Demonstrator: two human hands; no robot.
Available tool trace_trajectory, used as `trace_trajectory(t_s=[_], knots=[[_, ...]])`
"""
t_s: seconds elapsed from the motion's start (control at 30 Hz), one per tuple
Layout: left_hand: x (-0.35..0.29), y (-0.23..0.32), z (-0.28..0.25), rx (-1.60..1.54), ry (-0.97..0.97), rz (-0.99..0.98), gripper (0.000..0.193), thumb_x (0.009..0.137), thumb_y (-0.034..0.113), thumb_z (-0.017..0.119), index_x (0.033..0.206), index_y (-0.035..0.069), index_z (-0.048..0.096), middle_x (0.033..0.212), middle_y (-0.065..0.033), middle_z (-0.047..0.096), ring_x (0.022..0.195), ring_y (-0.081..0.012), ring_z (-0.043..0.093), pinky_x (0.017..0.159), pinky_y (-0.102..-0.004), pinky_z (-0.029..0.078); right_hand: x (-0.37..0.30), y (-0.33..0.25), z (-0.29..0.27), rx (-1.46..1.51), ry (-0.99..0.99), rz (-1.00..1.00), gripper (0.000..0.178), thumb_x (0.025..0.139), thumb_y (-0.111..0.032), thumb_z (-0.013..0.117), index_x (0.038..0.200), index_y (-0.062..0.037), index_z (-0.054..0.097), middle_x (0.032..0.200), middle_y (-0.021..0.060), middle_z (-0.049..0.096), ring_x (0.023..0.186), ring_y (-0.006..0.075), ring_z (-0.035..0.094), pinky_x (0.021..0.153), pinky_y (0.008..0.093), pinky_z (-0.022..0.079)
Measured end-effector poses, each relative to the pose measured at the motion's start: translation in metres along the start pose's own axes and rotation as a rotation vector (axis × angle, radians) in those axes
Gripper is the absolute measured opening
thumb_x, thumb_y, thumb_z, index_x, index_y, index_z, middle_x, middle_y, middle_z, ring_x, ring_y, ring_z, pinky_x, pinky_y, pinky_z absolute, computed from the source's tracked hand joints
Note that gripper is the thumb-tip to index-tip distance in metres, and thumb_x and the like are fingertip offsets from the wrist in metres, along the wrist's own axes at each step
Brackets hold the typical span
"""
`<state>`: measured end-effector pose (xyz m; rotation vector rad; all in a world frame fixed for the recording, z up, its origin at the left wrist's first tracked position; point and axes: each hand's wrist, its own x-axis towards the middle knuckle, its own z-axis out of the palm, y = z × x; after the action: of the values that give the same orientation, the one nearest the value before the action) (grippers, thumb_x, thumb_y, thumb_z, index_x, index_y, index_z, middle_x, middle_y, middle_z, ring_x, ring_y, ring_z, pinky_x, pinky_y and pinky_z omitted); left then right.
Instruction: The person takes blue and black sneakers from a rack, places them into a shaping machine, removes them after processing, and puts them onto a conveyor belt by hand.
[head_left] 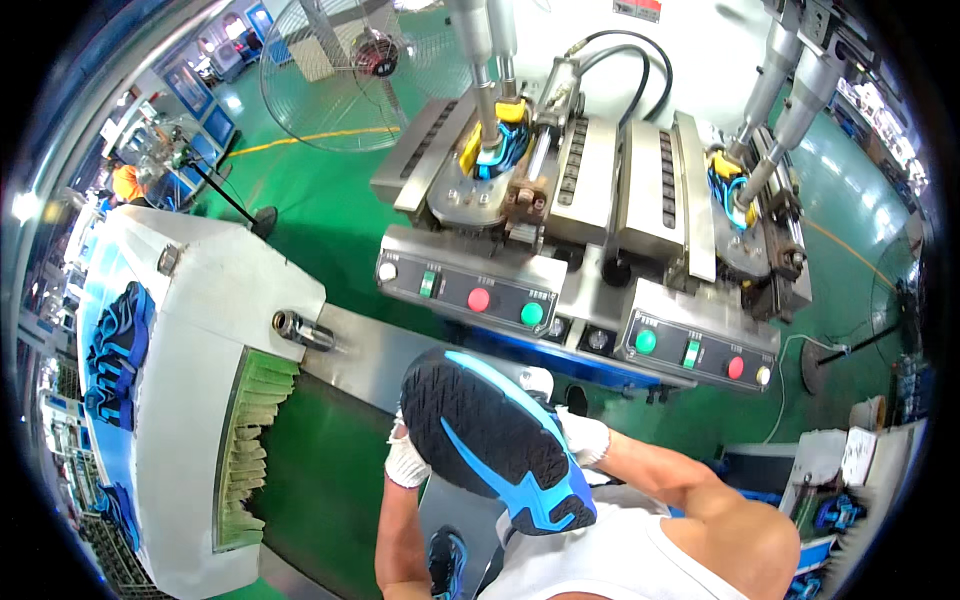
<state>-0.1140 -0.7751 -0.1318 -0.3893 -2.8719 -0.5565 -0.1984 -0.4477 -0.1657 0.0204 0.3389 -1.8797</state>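
Observation:
A sports shoe (487, 425) is held up in front of me, its black and bright-blue sole facing the camera. My left hand (407, 462), in a white knit glove, grips the shoe's edge on the left. On the other side my right hand (584, 438), gloved the same way, holds the shoe near its heel half. The sole hides most fingers of both hands, and the shoe's upper is largely out of sight. Below, close to my left forearm, lies another black and blue shoe (447, 562).
Ahead stands a two-station press with a left control panel (470, 290) and a right control panel (695, 340); blue shoe parts sit in both stations. To the left is a white machine housing (190, 400) with a fringed opening over a green belt (330, 470). A fan (375, 55) stands behind.

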Motion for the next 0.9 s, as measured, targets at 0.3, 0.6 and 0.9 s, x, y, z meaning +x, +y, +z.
trace_trajectory(t_s=[0.3,0.6,0.9], knots=[[0.287,0.07,-0.071,-0.094,0.214,-0.04,0.043,0.094,0.014,0.068,0.135,0.004,0.061,0.138,-0.0197,0.061,0.129,-0.0363,0.057,0.11,-0.0414,0.044,-0.097,-0.16,0.046,-0.326,0.09,-0.483,0.079,0.076,0.001,0.073,0.15,-0.0022,0.047,0.145,0.0152,0.056,0.128,0.0262,0.057,0.103,0.0395,0.049],[0.503,-0.052,0.054,0.057,0.049,-0.141,0.066,0.094,0.026,0.064,0.152,0.004,0.04,0.144,-0.0275,0.052,0.134,-0.0428,0.05,0.113,-0.0446,0.039,-0.139,-0.186,0.039,-0.221,0.302,-0.799,0.104,0.07,-0.012,0.087,0.156,0.0057,0.03,0.152,0.0172,0.048,0.132,0.0281,0.053,0.112,0.0418,0.045],[0.604,-0.069,0.066,0.171,-0.109,-0.416,0.079,0.08,0.044,0.078,0.143,0.008,0.046,0.128,-0.0259,0.062,0.121,-0.0412,0.061,0.098,-0.0499,0.05,-0.148,-0.173,0.07,-0.274,0.69,-0.846,0.095,0.071,-0.003,0.081,0.153,0.0041,0.035,0.131,0.0133,0.059,0.107,0.0225,0.059,0.092,0.0365,0.049]])
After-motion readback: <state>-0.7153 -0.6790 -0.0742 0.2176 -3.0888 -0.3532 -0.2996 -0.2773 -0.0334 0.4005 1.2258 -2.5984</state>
